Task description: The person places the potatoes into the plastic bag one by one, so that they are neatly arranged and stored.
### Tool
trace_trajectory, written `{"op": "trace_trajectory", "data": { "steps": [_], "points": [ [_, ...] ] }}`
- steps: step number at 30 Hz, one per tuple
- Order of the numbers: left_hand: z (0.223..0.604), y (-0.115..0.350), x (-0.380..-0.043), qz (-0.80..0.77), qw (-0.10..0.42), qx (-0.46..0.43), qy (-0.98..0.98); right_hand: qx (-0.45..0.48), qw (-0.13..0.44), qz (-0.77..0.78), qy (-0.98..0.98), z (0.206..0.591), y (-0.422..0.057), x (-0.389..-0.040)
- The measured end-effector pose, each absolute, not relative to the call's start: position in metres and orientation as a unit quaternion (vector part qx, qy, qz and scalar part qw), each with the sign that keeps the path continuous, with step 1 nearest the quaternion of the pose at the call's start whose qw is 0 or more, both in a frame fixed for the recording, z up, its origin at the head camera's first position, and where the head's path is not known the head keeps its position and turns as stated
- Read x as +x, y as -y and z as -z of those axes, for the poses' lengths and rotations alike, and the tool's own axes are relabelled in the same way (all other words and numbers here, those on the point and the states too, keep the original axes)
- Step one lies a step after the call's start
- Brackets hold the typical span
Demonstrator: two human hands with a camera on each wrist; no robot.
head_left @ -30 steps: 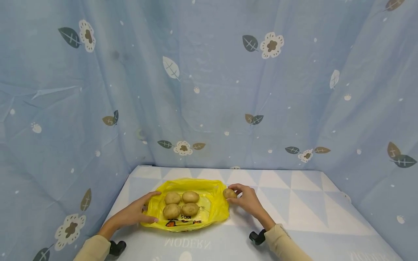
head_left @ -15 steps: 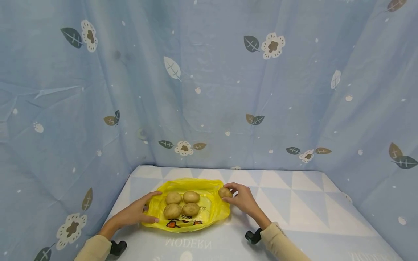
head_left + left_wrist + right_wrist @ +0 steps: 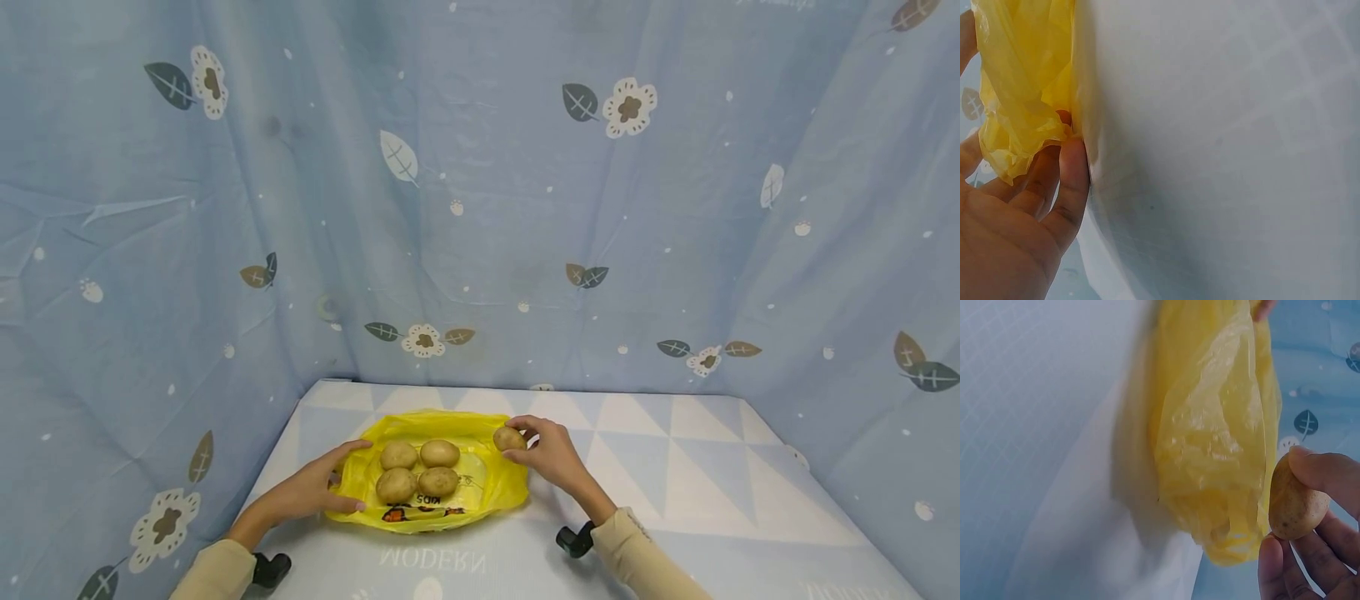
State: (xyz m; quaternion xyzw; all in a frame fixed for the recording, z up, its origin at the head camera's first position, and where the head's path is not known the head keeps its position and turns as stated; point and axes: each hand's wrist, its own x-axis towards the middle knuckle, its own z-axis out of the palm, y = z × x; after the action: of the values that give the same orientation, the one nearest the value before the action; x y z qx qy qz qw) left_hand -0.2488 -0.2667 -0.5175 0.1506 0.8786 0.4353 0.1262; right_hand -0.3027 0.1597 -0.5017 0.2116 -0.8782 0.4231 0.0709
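Several potatoes (image 3: 397, 485) lie close together inside an open yellow plastic bag (image 3: 505, 485) on the table. The left hand (image 3: 303, 489) holds the bag's left end, thumb and forefinger spread along its rim. Seen from the left wrist, its other fingers (image 3: 1072, 172) curl against the crumpled yellow plastic. In the right hand (image 3: 553, 454) another potato (image 3: 509, 439) is pinched between thumb and fingers, raised at the bag's right rim. The right wrist view shows this potato (image 3: 1295, 501) beside the bag's outer wall (image 3: 1210, 419).
A white and pale-blue patterned cloth (image 3: 660, 467) covers the table. Blue curtains (image 3: 480, 208) with leaf and flower prints stand behind and on both sides. A black wrist mount (image 3: 575, 540) sits below each hand.
The right hand has carried its potato leftward, from just outside the bag's right end to over its rim. The left hand and the potatoes in the bag have stayed put.
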Motion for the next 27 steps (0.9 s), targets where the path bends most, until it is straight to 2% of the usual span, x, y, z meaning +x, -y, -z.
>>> {"op": "trace_trajectory", "data": {
  "steps": [12, 27],
  "points": [
    [0.517, 0.267, -0.249, -0.431, 0.126, 0.150, -0.881, 0.265, 0.053, -0.388, 0.881, 0.507, -0.133, -0.303],
    [0.519, 0.268, -0.249, -0.429, 0.123, 0.152, -0.882, 0.281, 0.029, -0.372, 0.884, 0.520, -0.119, -0.313]
  ]
}}
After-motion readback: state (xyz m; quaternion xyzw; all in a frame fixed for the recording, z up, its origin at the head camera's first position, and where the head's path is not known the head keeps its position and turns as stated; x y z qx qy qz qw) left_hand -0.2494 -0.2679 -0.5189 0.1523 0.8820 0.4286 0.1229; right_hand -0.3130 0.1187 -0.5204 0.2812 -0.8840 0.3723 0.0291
